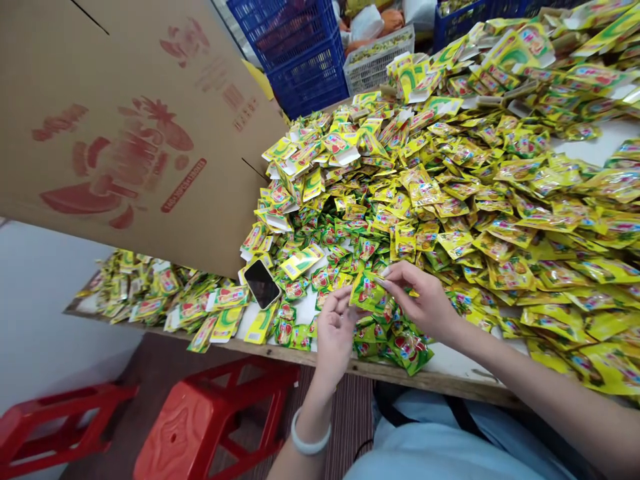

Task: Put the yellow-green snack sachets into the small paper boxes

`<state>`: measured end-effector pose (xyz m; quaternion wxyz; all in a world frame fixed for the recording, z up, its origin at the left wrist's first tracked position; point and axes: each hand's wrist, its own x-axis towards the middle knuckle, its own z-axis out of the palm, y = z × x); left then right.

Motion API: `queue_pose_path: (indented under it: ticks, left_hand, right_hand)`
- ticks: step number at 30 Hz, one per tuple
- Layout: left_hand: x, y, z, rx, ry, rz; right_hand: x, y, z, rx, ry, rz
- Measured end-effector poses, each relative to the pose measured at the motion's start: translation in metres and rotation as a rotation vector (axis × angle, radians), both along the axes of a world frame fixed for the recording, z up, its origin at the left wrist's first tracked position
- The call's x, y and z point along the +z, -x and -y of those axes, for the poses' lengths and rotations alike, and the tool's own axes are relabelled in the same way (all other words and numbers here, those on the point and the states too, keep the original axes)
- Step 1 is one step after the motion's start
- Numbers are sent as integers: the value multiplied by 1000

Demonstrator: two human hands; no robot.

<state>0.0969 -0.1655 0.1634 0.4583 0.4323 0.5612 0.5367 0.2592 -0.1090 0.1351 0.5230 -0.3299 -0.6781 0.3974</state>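
Observation:
A small green and yellow candy packet (366, 293) is held up between both hands over the table's front edge. My left hand (336, 328) grips its left side, fingers curled and wrist wearing a pale band. On its upper right edge, my right hand (423, 300) pinches with thumb and fingers. Loose green packets (410, 347) lie below and around the hands. A big heap of yellow packets (470, 207) spreads to the right and back. Small yellow cartons (303, 260) with white flaps lie left of the hands, near a smartphone (263, 284) with a dark screen.
A large printed cardboard box (130, 133) stands on the table's left side, with more cartons (150, 287) in front of it. Blue crates (305, 53) and a white crate (380, 63) are stacked behind the table. Red plastic stools (185, 427) stand on the floor at front left.

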Motion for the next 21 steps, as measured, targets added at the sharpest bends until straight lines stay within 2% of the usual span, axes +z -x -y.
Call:
queue_pose_path:
  ticks: [2, 5, 8, 11, 13, 17, 21]
  left_hand:
    - [0, -3, -3, 18, 10, -6]
    - [-5, -5, -7, 38, 9, -60]
    - [-9, -1, -9, -51, -4, -93]
    - [-8, 3, -9, -191, 9, -148]
    - [-5, 5, -10, -235, 27, -191]
    - [0, 5, -9, -205, 62, -293]
    - [1, 4, -6, -257, 76, -340]
  right_hand:
    - [3, -2, 2, -39, -119, 47]
    - [4, -8, 2, -79, -208, 124]
    - [7, -19, -3, -92, -322, 285]
    - [16, -31, -10, 17, -519, 571]
    - [24, -35, -14, 114, -646, 702]
    - [40, -35, -17, 191, -835, 792]
    - [39, -35, -17, 186, -886, 786]
